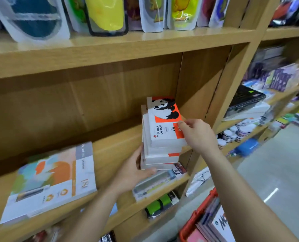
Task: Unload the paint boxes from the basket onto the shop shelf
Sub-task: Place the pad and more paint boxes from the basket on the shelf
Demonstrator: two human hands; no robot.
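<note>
A stack of several white and orange paint boxes (161, 137) with a panda and "WATER COLOUR" on top sits at the right end of the wooden shelf (110, 147). My left hand (133, 170) cups the stack's lower left corner from below and beside. My right hand (197, 133) pinches the near right edge of the top box. The red basket (195, 222) shows at the bottom right with more flat packs in it.
A large pad with an orange and teal cover (54, 182) lies on the same shelf to the left. Pouches stand on the shelf above. A flat pencil case (159, 180) lies under the stack. Green rolls (159, 205) sit on the shelf below. Jars fill the right-hand unit.
</note>
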